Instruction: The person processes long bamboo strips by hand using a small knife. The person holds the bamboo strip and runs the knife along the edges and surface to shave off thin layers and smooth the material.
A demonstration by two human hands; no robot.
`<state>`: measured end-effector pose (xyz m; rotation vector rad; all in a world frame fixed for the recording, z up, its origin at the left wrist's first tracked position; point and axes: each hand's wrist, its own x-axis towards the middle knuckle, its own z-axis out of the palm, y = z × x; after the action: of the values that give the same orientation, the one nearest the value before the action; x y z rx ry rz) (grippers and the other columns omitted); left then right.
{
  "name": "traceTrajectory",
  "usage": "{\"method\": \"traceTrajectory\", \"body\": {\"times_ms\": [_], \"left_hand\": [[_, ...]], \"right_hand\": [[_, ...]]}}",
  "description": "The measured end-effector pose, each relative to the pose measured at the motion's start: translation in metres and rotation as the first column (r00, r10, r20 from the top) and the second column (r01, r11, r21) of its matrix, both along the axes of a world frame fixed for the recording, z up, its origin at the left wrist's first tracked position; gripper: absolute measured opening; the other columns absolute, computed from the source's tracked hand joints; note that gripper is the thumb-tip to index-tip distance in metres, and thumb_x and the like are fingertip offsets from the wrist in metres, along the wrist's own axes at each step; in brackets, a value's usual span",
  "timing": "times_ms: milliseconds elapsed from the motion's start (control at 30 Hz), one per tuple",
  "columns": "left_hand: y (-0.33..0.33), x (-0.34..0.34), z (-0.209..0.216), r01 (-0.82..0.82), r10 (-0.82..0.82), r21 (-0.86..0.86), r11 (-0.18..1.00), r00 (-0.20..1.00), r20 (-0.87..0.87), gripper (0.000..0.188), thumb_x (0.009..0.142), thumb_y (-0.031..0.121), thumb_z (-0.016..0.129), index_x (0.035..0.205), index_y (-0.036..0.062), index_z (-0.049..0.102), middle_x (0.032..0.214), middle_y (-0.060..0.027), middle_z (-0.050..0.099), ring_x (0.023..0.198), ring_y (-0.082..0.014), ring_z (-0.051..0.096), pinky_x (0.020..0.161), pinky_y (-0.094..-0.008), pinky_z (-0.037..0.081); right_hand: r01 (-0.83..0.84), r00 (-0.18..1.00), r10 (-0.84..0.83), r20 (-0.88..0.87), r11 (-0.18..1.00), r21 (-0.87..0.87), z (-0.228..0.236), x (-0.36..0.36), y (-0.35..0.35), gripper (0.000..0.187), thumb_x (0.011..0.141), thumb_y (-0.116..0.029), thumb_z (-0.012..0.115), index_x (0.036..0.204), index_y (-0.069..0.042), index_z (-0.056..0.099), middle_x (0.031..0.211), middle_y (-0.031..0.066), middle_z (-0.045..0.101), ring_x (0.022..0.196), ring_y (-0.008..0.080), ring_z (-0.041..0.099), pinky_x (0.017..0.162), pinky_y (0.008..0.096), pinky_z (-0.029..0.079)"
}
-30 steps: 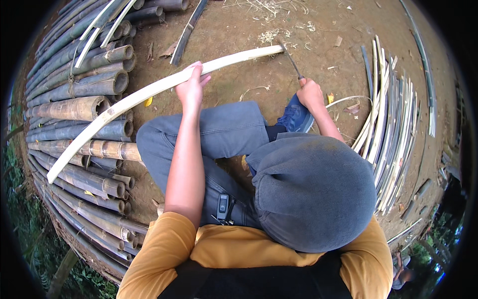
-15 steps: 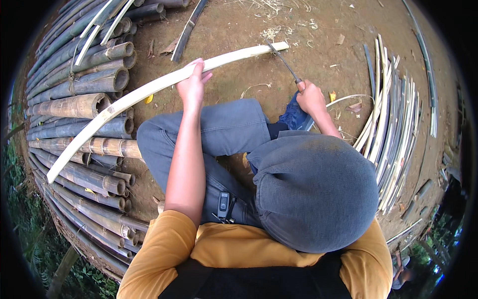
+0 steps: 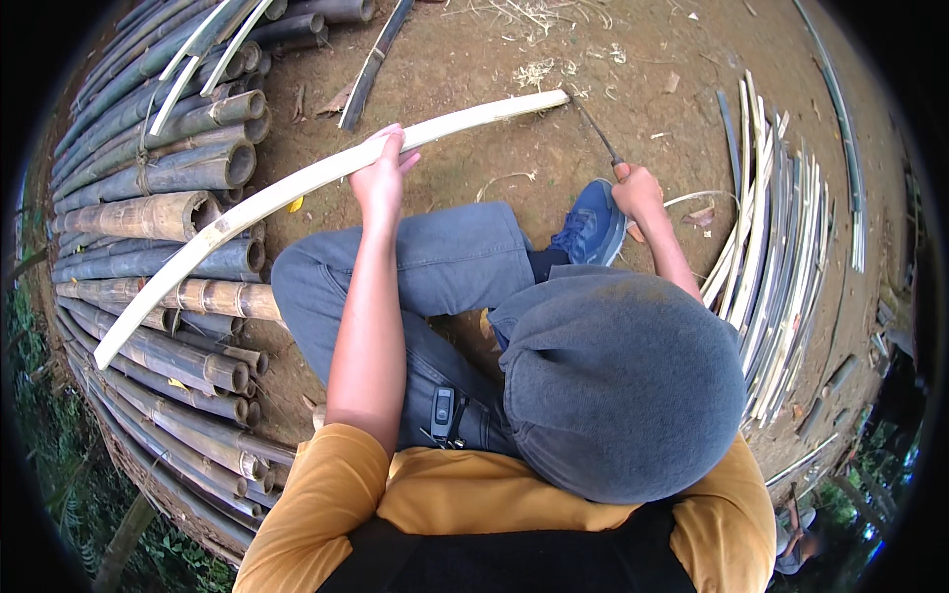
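My left hand (image 3: pixel 380 170) is closed round a long pale split-bamboo strip (image 3: pixel 299 178) near its middle. The strip runs from over the stacked poles at the left to its far right end above the dirt. In my right hand (image 3: pixel 639 192) is the handle of a knife (image 3: pixel 596 131) with a dark narrow blade. The blade's tip is at the strip's far right end; whether it touches the strip I cannot tell. My blue shoe (image 3: pixel 592 219) rests on the ground beside my right hand.
Bamboo poles (image 3: pixel 158 215) lie stacked at the left. On the right is a bundle of thin bamboo strips (image 3: pixel 786 267). Curly shavings (image 3: pixel 534 74) are scattered on the dirt (image 3: pixel 465 59) ahead. A person (image 3: pixel 794 539) shows at the lower right edge.
My right hand has moved right and slightly nearer with the knife, its blade sliding to the strip's end. My blue shoe shows more fully. My left hand keeps its grip.
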<state>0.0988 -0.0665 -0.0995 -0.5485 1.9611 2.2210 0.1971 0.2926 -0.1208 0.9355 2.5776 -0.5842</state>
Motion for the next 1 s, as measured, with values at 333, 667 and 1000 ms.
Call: {"method": "traceTrajectory", "body": {"times_ms": [333,667,1000], "left_hand": [[-0.001,-0.001,-0.002,-0.013,0.013,0.001,1.000,1.000,-0.024,0.031,0.098,0.014,0.062,0.123,-0.0053,0.063,0.119,-0.0163,0.066,0.098,-0.0264,0.071,0.083,-0.0349,0.063],[-0.008,-0.001,0.008,-0.037,0.038,0.026,0.999,0.998,-0.046,0.029,0.098,0.013,0.063,0.120,-0.0040,0.065,0.116,-0.0152,0.066,0.099,-0.0257,0.070,0.081,-0.0348,0.064],[-0.005,0.002,-0.004,-0.053,0.053,0.003,0.999,0.996,-0.074,0.032,0.099,0.016,0.062,0.123,-0.0041,0.064,0.118,-0.0156,0.066,0.098,-0.0273,0.071,0.084,-0.0364,0.063]], "right_hand": [[-0.041,0.999,0.042,0.000,0.997,-0.067,-0.003,-0.011,0.020,0.037,0.099,-0.033,0.051,0.111,-0.003,0.070,0.108,0.0312,0.067,0.109,0.0460,0.064,0.091,0.0498,0.050],[-0.021,1.000,0.022,0.001,0.988,-0.151,-0.033,-0.004,0.045,0.032,0.095,-0.027,0.054,0.103,0.000,0.068,0.088,0.0319,0.067,0.089,0.0428,0.069,0.080,0.0462,0.051],[0.020,0.996,-0.035,-0.078,0.982,-0.190,0.017,-0.006,0.018,0.032,0.094,-0.026,0.052,0.094,0.003,0.066,0.084,0.0311,0.066,0.084,0.0457,0.067,0.078,0.0478,0.050]]}}
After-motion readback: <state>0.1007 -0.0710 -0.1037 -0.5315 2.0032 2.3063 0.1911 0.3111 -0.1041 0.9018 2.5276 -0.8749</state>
